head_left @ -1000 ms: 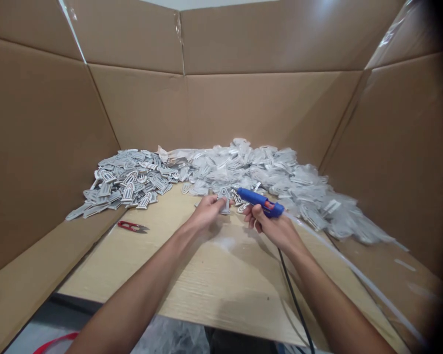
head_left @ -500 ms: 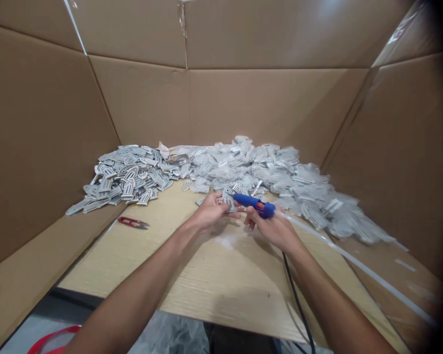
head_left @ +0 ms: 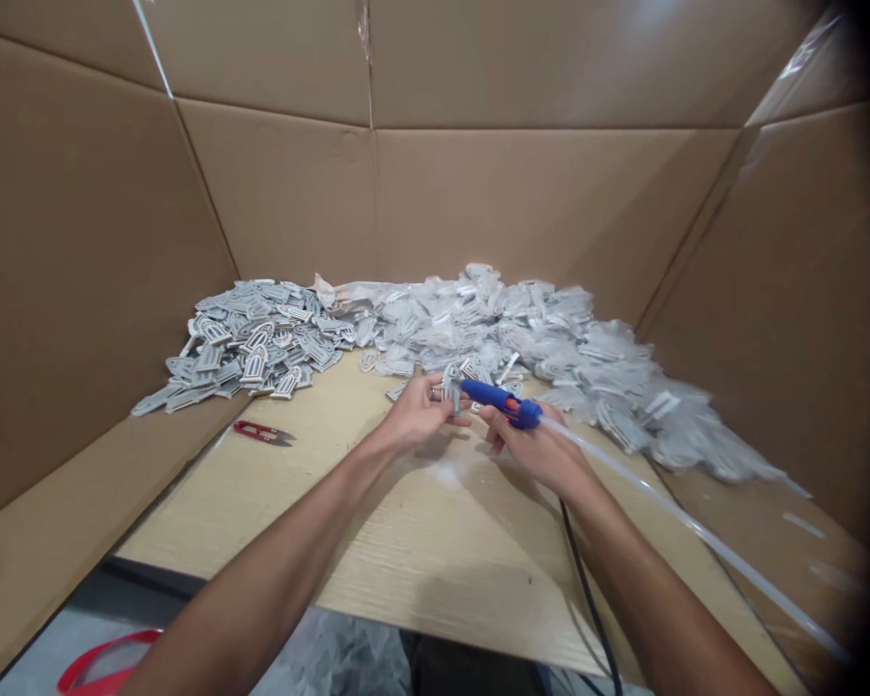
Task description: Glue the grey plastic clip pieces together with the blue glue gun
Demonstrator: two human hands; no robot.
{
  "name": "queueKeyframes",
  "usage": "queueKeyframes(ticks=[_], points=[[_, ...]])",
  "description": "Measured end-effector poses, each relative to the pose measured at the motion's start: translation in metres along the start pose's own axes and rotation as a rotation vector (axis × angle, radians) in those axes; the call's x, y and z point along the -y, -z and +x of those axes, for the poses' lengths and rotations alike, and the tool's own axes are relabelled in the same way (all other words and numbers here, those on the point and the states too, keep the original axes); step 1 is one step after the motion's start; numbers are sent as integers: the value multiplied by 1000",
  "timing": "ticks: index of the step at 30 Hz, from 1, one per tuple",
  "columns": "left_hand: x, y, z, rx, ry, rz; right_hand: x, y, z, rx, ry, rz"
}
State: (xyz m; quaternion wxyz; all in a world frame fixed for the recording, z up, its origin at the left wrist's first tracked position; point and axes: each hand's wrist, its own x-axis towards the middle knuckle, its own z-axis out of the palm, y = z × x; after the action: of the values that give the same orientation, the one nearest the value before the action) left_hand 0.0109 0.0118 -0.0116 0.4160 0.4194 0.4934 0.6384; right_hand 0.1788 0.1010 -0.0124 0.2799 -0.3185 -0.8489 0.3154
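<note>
Between the fingers of my left hand (head_left: 419,414) is a small grey arched window-shaped piece (head_left: 450,385), held up above the table. My right hand (head_left: 540,452) is wrapped round a blue glue gun (head_left: 504,398), its tip pointing left at the piece, close to or touching it; I cannot tell which. A long clear glue stick (head_left: 667,503) runs from the back of the gun toward the lower right. The black cord (head_left: 586,590) hangs below my right wrist. A few more pieces lie just behind my hands, partly hidden.
A heap of grey arched pieces (head_left: 261,338) sits at the back left. Pieces in clear plastic bags (head_left: 551,338) are piled along the back and right. Red thread snips (head_left: 261,432) lie on the wooden table (head_left: 406,541). Cardboard walls (head_left: 551,193) enclose the back and sides.
The piece in my left hand has turned slightly, now more edge-on, and the glue gun stays close to it. The whole view has shifted a little.
</note>
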Motion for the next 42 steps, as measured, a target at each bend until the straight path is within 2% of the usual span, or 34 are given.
queueKeyframes(ticks=[7,11,13,15,18,20,22,25,27,29,31,34,36,40,42], points=[[3,6,-3,43,-13,83,1,4,0,24,20,-48],[1,7,-5,58,6,80,-2,0,-3,27,116,-95],[-1,8,-4,51,38,49,0,-3,-6,24,187,-193],[-1,9,-1,32,84,0,2,-5,-10,-29,269,-355],[1,11,3,12,143,-114,5,-6,-14,-222,361,-484],[3,11,3,39,175,-178,5,-4,-14,-347,352,-381],[3,10,1,83,209,-195,2,-3,-10,-394,239,-187],[1,7,-3,171,203,-166,-4,-6,0,-281,-18,215],[0,5,-5,272,194,-118,-7,-10,5,-159,-111,504],[1,3,-7,363,209,-64,-7,-11,8,-82,-164,675],[3,2,-8,401,240,-22,-5,-10,9,-52,-146,794],[6,1,-9,388,258,21,1,-5,9,-108,-58,903],[8,1,-7,326,259,39,3,0,8,-147,-20,916],[6,2,-2,173,204,29,-1,4,6,-45,-38,763],[3,2,-2,166,162,14,-5,1,7,-11,-94,642]])
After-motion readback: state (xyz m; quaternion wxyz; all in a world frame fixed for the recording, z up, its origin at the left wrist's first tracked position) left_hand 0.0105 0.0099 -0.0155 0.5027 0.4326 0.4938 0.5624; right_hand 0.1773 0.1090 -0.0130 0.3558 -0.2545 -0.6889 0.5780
